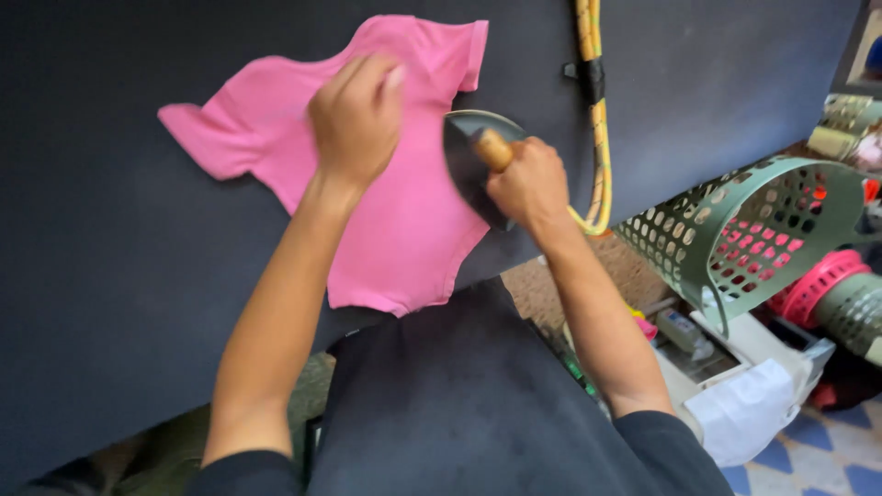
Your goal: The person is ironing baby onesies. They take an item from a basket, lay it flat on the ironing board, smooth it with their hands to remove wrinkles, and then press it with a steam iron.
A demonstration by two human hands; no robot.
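Dark garment at the near edge: a black cloth (469,395) is draping over the front of the tabletop (110,276), lying between the person's two forearms, at 6 o'clock from the work.

Right hand (528,179): it is wrapping its fingers (537,165) fully closed around the wooden handle (493,149) of a dark iron (469,156), thumb side toward the pink cloth.

Iron: it is sitting soleplate down on the right edge of the pink T-shirt (395,220), its point aiming toward 11 o'clock and its long axis running from 5 to 11.

Left hand (356,115): it is pressing flat on the upper middle of the T-shirt, fingers loosely spread and gripping nothing, at 9 o'clock from the iron and just beside it.

Key relation: the unpressed body of the shirt is lying at 9 to 10 o'clock from the iron's tip; the left hand is standing in that path.

T-shirt: it is lying spread on the dark tabletop, hem toward 6 o'clock, one sleeve reaching out at 9 o'clock, collar end at 12.

Cord (599,119): a yellow braided cord is running from 12 o'clock down past the right hand.

Far right: a green perforated basket (744,230) is tipping on its side at 3 o'clock, with a pink basket (818,280) beyond it.
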